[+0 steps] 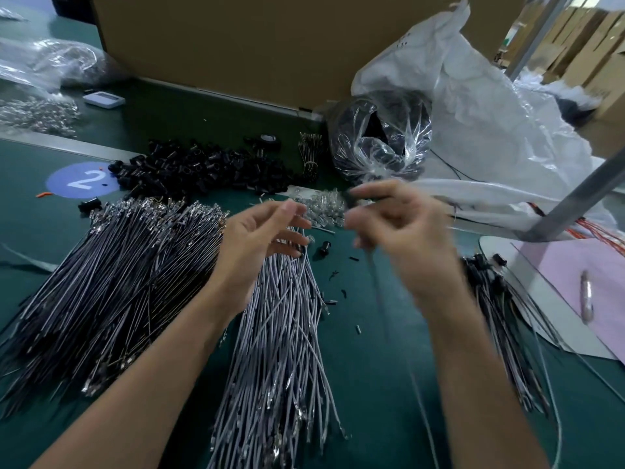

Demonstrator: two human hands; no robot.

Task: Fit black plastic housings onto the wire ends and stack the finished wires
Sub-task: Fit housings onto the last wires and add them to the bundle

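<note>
Holding the left hand open, fingers loosely spread and gripping nothing, just above the top of the grey wire pile; pinching with the right hand, fingers curled, a single wire hanging down toward the green worktop, with a dark piece at the fingertips too blurred to name; hands apart, roughly level with each other; just below the gap between them, one loose black housing lying on the worktop; to the left, a larger pile of darker wires, metal terminals at the far ends; to the right, the stack of finished wires with dark housings at the far ends, near a pink sheet; beyond the hands, a heap of black housings, a small cluster of clear parts, a blue round sticker marked 2, a clear bag of dark parts, a large white bag and a cardboard box.
</note>
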